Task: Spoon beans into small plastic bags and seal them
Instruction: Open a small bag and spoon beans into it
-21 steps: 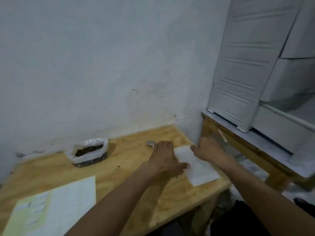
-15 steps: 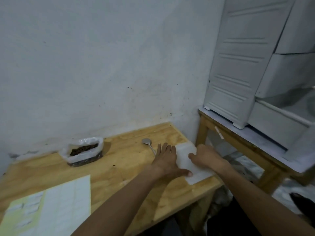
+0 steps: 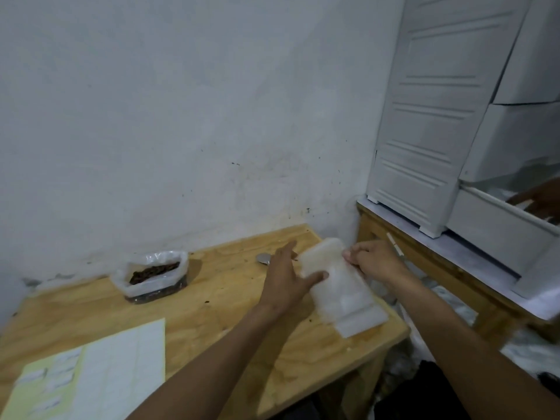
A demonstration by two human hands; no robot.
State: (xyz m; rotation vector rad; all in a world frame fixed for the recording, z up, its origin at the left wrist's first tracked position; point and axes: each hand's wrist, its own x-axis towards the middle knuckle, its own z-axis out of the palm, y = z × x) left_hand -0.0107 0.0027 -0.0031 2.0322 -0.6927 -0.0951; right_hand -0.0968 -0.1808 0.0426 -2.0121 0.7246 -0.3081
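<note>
Translucent white stack of small plastic bags (image 3: pixel 339 286): flat, rectangular, far end lifted and curled, near end resting on light wooden table (image 3: pixel 212 298) at its 3 o'clock edge. Clear plastic bag of dark beans (image 3: pixel 153 272) stands open at 10 o'clock, near the wall. Metal spoon (image 3: pixel 263 257) lies at 12 o'clock, its handle hidden behind the left hand (image 3: pixel 288 283). Pale yellow label sheet (image 3: pixel 91 380) at 7 o'clock. Grey-white plaster wall (image 3: pixel 181 116) behind; white plastic drawer cabinet (image 3: pixel 439 116) on a second wooden bench (image 3: pixel 424 262) at 2 o'clock. Left hand: fingers straight, thumb pressing on the stack's left side. Right hand (image 3: pixel 375 262): fingers curled, pinching the stack's right edge near the raised end.
</note>
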